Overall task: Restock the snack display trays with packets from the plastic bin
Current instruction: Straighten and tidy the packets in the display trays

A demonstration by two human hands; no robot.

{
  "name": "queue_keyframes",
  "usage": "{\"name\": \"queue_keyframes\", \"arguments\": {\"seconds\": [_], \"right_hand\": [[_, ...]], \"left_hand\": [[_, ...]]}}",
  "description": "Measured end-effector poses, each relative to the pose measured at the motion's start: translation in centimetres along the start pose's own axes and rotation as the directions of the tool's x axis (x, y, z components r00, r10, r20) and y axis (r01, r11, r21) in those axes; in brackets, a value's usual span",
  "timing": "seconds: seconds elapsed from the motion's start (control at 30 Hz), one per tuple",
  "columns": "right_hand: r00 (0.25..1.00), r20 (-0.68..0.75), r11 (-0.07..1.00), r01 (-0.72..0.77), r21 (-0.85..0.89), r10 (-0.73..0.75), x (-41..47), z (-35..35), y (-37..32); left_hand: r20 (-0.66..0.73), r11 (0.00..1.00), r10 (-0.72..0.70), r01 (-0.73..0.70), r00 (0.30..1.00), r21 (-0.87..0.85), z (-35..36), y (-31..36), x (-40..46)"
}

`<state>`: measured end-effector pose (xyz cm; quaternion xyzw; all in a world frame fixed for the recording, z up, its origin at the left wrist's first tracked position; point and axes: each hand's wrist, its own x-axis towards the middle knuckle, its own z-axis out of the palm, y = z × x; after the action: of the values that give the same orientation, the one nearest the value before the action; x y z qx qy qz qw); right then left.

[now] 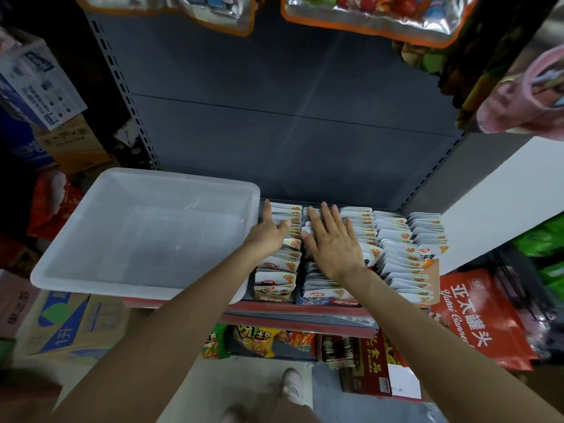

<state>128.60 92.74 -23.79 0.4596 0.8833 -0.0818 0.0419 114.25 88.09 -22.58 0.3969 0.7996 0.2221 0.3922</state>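
On the shelf (pixel 305 309), big white bin (pixel 146 233) at left, rows of packets (pixel 393 239) in trays beside it, right hand (pixel 331 239) flat on packets, fingers spread, left hand (pixel 270 228) open, touching packets by the bin.

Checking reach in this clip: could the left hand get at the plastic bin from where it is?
Probably yes. The left hand lies open on the leftmost row of packets, right beside the plastic bin's near wall, and nothing stands between them. The bin looks empty, so there is only the rim to take.
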Motion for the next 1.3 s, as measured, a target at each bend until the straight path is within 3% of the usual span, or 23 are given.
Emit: {"name": "queue_keyframes", "arguments": {"seconds": [0.1, 0.3, 0.47, 0.57, 0.63, 0.73, 0.83, 0.93, 1.0, 1.03, 1.1, 1.2, 1.3], "right_hand": [[1.0, 0.001, 0.999, -0.014, 0.029, 0.014, -0.3, 0.3, -0.2], [1.0, 0.002, 0.996, -0.025, 0.08, 0.025, -0.6, 0.1, -0.3], [0.987, -0.021, 0.981, -0.158, 0.115, 0.162, -1.5, 0.1, 0.8], [0.985, -0.021, 0.978, -0.168, 0.128, 0.172, -1.8, 0.5, 0.9], [0.985, -0.018, 0.978, -0.166, 0.127, 0.17, -1.8, 0.5, 0.8], [0.984, -0.031, 0.977, -0.169, 0.129, 0.174, -1.9, 0.1, 1.1], [0.987, -0.053, 0.982, -0.147, 0.117, 0.154, -2.7, 0.1, 1.2], [0.995, -0.055, 0.99, -0.071, 0.126, 0.078, -3.9, 1.0, 0.7], [0.996, -0.053, 0.988, -0.059, 0.139, 0.067, -4.0, 1.3, 0.7], [0.996, -0.044, 0.988, -0.065, 0.138, 0.071, -4.0, 1.3, 0.8], [0.997, -0.028, 0.989, -0.065, 0.131, 0.07, -3.9, 0.8, 0.8], [0.997, -0.077, 0.981, -0.011, 0.195, 0.027, -4.8, 0.3, 0.2], [0.997, -0.079, 0.967, 0.008, 0.255, 0.012, -6.0, 0.5, -0.9]], "left_hand": [[0.012, 0.999, 0.018, -0.017, 1.0, -0.046, 0.3, -0.4, 0.2], [-0.026, 0.992, 0.116, -0.114, 0.993, 0.049, 0.7, -0.7, -0.4], [-0.085, 0.991, 0.131, -0.128, 0.988, 0.046, 0.6, -0.7, -0.1], [-0.066, 0.991, 0.13, -0.127, 0.989, 0.05, 0.5, -0.8, -0.4], [-0.089, 0.98, 0.171, -0.161, 0.981, 0.116, 1.0, -0.8, -1.2], [-0.18, 0.882, 0.375, -0.291, 0.909, 0.37, 1.7, -0.5, -2.1], [-0.025, 0.744, 0.488, -0.401, 0.872, 0.534, 2.1, -1.2, -2.3], [0.079, 0.721, 0.467, -0.431, 0.881, 0.543, 2.4, -2.9, -2.2], [0.084, 0.731, 0.517, -0.49, 0.852, 0.474, 2.6, -3.5, -1.9], [0.065, 0.771, 0.543, -0.527, 0.838, 0.358, 2.5, -3.5, -2.0], [-0.041, 0.839, 0.543, -0.543, 0.838, 0.023, 2.2, -3.5, -2.4], [-0.221, 0.809, 0.361, -0.422, 0.906, -0.409, 1.5, -4.5, -3.9], [-0.088, 0.757, 0.285, -0.28, 0.955, -0.591, 1.7, -5.4, -5.5]]}}
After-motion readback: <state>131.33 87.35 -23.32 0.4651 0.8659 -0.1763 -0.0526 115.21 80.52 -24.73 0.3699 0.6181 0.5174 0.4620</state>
